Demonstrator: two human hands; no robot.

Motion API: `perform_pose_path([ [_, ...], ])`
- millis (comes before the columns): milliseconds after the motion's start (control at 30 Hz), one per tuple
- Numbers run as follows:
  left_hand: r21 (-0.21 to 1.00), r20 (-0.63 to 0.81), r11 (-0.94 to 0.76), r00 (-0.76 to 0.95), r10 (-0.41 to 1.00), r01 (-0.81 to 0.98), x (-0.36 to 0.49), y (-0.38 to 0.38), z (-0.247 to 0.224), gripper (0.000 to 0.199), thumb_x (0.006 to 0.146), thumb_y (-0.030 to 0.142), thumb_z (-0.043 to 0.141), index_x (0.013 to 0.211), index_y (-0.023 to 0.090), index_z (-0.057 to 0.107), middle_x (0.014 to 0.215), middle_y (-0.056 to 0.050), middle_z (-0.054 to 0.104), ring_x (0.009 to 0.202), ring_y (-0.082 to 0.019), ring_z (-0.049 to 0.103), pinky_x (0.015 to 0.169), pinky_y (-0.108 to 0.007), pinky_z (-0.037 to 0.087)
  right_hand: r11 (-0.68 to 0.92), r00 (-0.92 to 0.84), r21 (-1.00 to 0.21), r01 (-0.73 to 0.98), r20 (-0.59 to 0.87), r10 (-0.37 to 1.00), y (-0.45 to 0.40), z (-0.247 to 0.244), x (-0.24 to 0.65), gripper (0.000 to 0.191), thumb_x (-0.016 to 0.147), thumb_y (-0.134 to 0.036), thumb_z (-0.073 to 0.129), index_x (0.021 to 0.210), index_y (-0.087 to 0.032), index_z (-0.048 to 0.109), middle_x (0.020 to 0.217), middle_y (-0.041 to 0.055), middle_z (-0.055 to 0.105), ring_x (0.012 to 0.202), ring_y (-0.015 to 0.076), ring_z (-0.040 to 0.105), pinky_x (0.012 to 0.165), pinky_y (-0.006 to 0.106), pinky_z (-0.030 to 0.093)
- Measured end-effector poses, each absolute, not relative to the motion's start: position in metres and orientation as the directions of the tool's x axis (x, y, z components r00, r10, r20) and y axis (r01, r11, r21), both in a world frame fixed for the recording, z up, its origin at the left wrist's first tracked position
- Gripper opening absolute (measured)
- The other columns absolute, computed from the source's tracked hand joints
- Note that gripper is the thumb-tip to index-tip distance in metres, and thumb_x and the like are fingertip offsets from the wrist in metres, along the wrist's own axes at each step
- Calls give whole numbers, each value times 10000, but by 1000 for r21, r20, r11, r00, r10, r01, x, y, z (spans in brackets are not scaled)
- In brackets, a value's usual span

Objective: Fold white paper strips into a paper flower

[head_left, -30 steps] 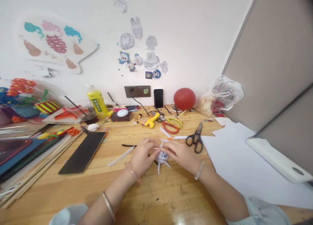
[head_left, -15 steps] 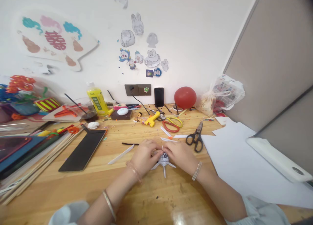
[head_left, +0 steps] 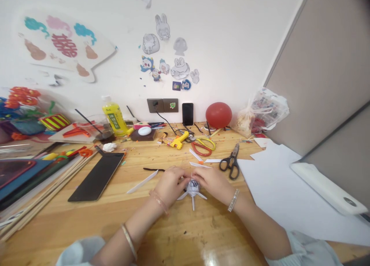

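1. The black scissors (head_left: pixel 231 161) lie on the wooden counter (head_left: pixel 162 235), blades pointing away from the person.
2. The paper piece (head_left: pixel 193 189), a small rounded form with dark patches and 3 white strips splayed out, is left of the black scissors and nearer the person.
3. The left hand (head_left: pixel 172 185) is farther left of the black scissors, its thumb and fingers pinched together at the paper piece's upper edge.
4. The right hand (head_left: pixel 214 183), between the paper piece and the black scissors, has its fingers closed on that same edge; the 2 hands' fingertips nearly meet, and the detail between them is too small to tell.
5. A loose strip (head_left: pixel 212 160) lies just left of the black scissors.
6. White sheets (head_left: pixel 277 192) spread right of the black scissors; a yellow glue gun (head_left: pixel 179 140) lies beyond them, leftward.
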State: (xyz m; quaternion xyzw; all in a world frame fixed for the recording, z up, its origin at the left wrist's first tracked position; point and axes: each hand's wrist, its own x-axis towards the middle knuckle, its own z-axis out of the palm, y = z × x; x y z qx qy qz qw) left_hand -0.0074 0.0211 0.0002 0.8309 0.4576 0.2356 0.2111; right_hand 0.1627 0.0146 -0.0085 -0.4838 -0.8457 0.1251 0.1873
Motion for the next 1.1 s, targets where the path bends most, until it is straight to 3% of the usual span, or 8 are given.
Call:
perform_pose_path([
  [133, 578, 200, -488, 466, 862, 654, -7, 21, 0, 144, 773, 196, 527, 734, 175, 663, 730, -38, 673, 694, -165, 587, 664, -269, 441, 577, -528, -384, 721, 234, 816, 16, -8, 168, 136, 885, -218, 469, 817, -182, 581, 800, 16, 624, 755, 142, 565, 644, 229, 386],
  [367, 631, 176, -450, 449, 876, 631, -6, 21, -1, 153, 771, 192, 512, 732, 163, 658, 741, -39, 670, 700, -161, 594, 645, -253, 446, 537, -471, -371, 757, 259, 843, 14, -6, 167, 66, 846, -203, 529, 822, -183, 587, 768, 2, 640, 704, 137, 576, 597, 223, 372],
  [600, 672, 119, -396, 436, 892, 626, -9, 18, 0, 212, 783, 282, 492, 868, 156, 641, 806, -56, 676, 733, -176, 606, 670, -283, 465, 709, -651, -101, 698, 324, 687, 18, -17, 171, 152, 897, -199, 431, 847, -165, 571, 782, 48, 624, 742, 164, 581, 635, 258, 411],
  [667, 630, 126, -405, 428, 895, 662, -9, 15, 0, 380, 702, 372, 599, 1010, 150, 593, 878, -80, 664, 796, -212, 605, 712, -325, 470, 731, -683, -65, 679, 309, 662, 19, -18, 173, 114, 879, -182, 457, 833, -166, 560, 779, 44, 609, 743, 167, 572, 636, 261, 417],
  [700, 605, 136, -408, 416, 899, 684, -9, 13, -2, 542, 624, 400, 671, 1089, 149, 548, 923, -93, 655, 842, -237, 600, 744, -352, 468, 738, -691, -65, 671, 304, 655, 19, -18, 174, 100, 871, -179, 467, 829, -168, 558, 782, 41, 602, 747, 166, 568, 641, 260, 420],
  [767, 565, 137, -413, 412, 901, 715, -7, 9, -6, 677, 560, 379, 724, 1154, 150, 495, 957, -112, 646, 910, -270, 584, 795, -392, 453, 750, -700, -85, 657, 300, 648, 18, -16, 175, 107, 870, -174, 464, 822, -171, 559, 785, 36, 591, 750, 158, 557, 651, 255, 425],
  [933, 562, 104, -423, 447, 889, 711, -3, 8, -14, 644, 597, 354, 703, 1163, 149, 475, 1034, -143, 624, 982, -286, 565, 837, -408, 444, 745, -692, -200, 636, 280, 666, 18, -8, 176, 130, 877, -174, 463, 822, -161, 580, 804, 37, 584, 773, 148, 546, 679, 244, 428],
  [1100, 562, 119, -468, 493, 862, 682, -2, 8, -13, 680, 529, 318, 754, 1138, 165, 492, 1074, -139, 616, 1002, -302, 557, 850, -426, 438, 705, -655, -277, 652, 260, 709, 19, -6, 176, 133, 871, -199, 491, 792, -164, 591, 793, 29, 581, 772, 145, 545, 686, 240, 420],
])
